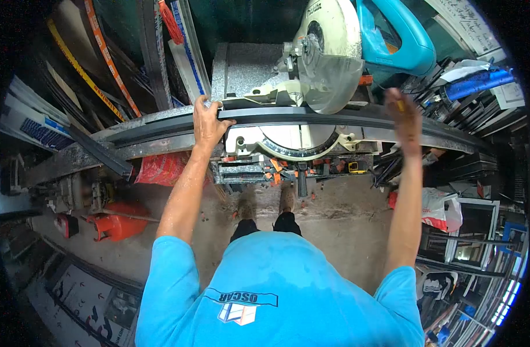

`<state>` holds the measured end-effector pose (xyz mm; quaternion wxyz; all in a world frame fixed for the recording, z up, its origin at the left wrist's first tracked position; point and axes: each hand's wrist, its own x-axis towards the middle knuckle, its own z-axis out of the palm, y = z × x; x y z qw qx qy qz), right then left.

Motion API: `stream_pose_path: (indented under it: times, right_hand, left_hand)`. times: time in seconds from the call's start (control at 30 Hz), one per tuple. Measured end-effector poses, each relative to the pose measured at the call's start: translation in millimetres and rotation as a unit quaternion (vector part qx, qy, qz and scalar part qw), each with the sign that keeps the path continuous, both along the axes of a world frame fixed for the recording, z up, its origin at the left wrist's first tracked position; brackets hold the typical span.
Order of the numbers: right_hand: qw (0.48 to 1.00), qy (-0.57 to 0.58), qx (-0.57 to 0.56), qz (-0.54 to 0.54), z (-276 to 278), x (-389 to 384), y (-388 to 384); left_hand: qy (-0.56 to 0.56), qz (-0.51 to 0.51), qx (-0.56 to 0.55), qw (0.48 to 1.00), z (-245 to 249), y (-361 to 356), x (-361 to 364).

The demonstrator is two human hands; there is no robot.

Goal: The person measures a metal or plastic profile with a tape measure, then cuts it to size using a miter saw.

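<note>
A long dark grey metal profile (265,117) lies across the bed of a mitre saw (328,55), running out to both sides. My left hand (209,124) grips the profile left of the blade, thumb at its front edge and fingers bent over the back. The saw head is raised, its blade cover (328,84) over the profile and its teal handle (401,43) up to the right. Motion smears my right hand (405,118), which is at the right part of the profile; a small yellow patch shows at its fingers, and I cannot tell what it is.
Long strips and profiles (103,58) lean behind the bench on the left. Orange and dark offcuts (276,172) lie below the saw's turntable. An orange gas cylinder (120,221) is on the floor at left. A white-and-red bag (441,209) and framed panels (473,231) stand at right.
</note>
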<state>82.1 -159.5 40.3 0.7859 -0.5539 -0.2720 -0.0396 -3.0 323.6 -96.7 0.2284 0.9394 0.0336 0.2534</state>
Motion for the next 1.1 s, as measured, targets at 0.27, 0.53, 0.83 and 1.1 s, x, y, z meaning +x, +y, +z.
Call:
stream_pose_path:
  times: [0.27, 0.53, 0.83, 1.1]
  right_hand:
    - [0.917, -0.029, -0.322, -0.232, 236.6, 17.9, 76.7]
    - [0.647, -0.168, -0.672, -0.319, 259.3, 68.2, 159.8]
    - [0.8, 0.008, -0.541, -0.259, 183.5, -4.2, 130.0]
    - [0.831, 0.044, -0.432, -0.347, 115.6, -79.7, 139.1]
  left_hand:
    - [0.057, -0.043, 0.041, 0.997, -3.0, -8.6, 11.0]
    - [0.185, -0.144, 0.053, 0.971, 14.6, 7.0, 27.8]
    - [0.093, -0.121, 0.048, 0.987, 11.0, 0.4, 21.6]
    - [0.087, -0.119, 0.065, 0.987, 8.0, -1.0, 22.6]
